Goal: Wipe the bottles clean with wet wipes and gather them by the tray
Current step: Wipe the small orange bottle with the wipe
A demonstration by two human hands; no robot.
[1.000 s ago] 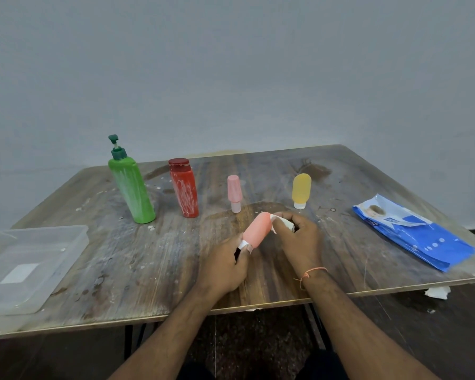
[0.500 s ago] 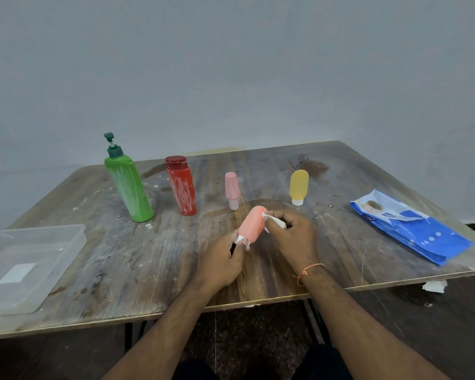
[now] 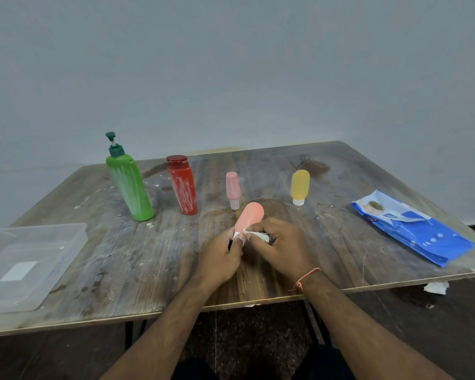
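My left hand (image 3: 222, 258) grips the cap end of a small salmon-pink bottle (image 3: 250, 216), which tilts up and away over the table's middle. My right hand (image 3: 281, 248) pinches a crumpled white wet wipe (image 3: 260, 235) against the bottle's lower part, close to the cap. Behind them stand a green pump bottle (image 3: 129, 185), a red bottle (image 3: 183, 186), a small pink bottle (image 3: 232, 189) and a yellow bottle (image 3: 299, 186), the green and red ones streaked white. A clear plastic tray (image 3: 52, 250) lies at the table's left edge.
A blue wet-wipe pack (image 3: 417, 231) lies on the right side of the worn wooden table (image 3: 154, 259). A crumpled white wipe (image 3: 436, 287) lies on the dark floor beyond the table's right front edge. A plain grey wall is behind.
My right hand has slid the wipe down the salmon-pink bottle from its rounded top toward the cap end. The bottle now tilts more upright.
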